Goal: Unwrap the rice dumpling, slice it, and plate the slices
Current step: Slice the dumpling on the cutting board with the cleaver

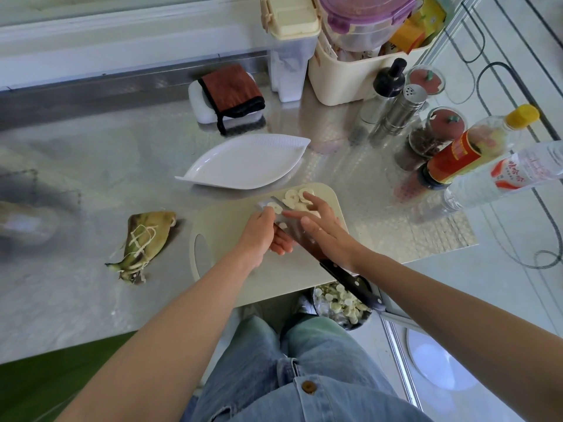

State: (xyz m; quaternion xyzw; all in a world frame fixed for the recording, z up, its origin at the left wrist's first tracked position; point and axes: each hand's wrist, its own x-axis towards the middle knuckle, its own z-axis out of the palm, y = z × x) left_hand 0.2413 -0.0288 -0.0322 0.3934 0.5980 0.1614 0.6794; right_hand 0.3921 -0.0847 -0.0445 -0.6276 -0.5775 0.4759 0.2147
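On the board point(225, 226), left grip point(262, 236) clasps the steel knife point(332, 269); right grip point(323, 220) flat on round slices point(291, 197).

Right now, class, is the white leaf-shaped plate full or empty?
Empty: the plate shows only bare white; the slices lie on the cutting board.

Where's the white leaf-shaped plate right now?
Head view, centre of the steel counter: the white leaf-shaped plate sits empty just behind the pale cutting board, in front of the brown folded cloth.

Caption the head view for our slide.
Left hand holds knife, right hand open over dumpling slices; plate empty.
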